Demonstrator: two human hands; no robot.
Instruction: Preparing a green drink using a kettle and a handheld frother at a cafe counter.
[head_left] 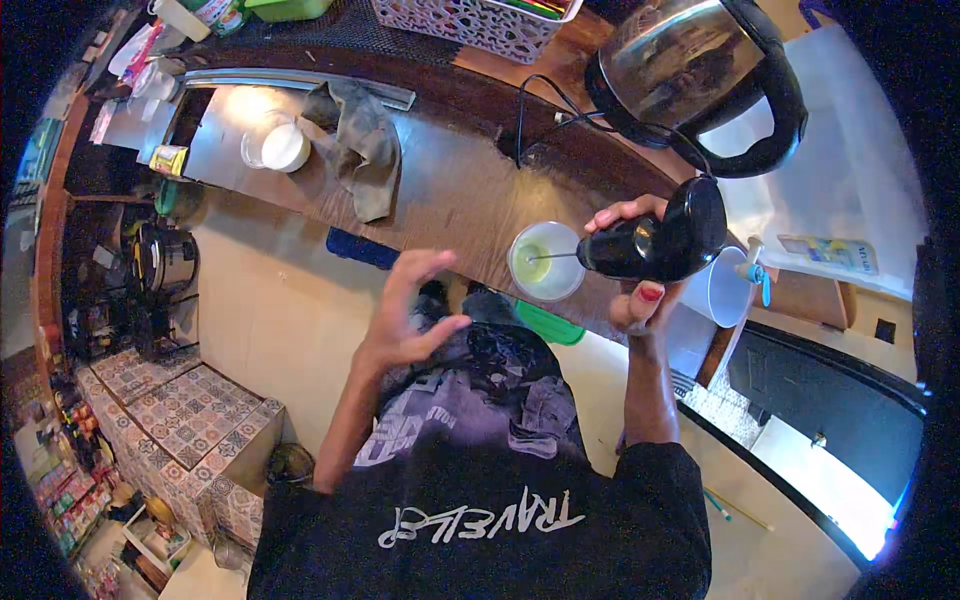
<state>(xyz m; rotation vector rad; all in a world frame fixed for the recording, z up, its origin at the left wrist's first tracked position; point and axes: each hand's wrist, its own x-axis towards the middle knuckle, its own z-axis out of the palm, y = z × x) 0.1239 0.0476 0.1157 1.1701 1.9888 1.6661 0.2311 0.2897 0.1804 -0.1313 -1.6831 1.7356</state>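
Note:
My right hand (pixel 636 288) is wrapped round a black handheld milk frother (pixel 652 240). Its thin metal shaft reaches down into a clear cup (pixel 572 284), where pale green liquid (pixel 538 266) covers the bottom. The cup stands on the brown wooden counter near its front edge; no hand touches it. To the left of it, my left hand (pixel 408 312) is raised in the air with thumb and fingers apart, holding nothing. The whisk end is too small to make out in the liquid.
A steel electric kettle (pixel 690 70) with a black handle stands at the back right, a black cord (pixel 560 95) beside it. A white tub (pixel 718 287) is right of the frother. Farther left lie a grey cloth (pixel 368 150) and a container of white stuff (pixel 284 148). A perforated basket (pixel 470 28) is behind.

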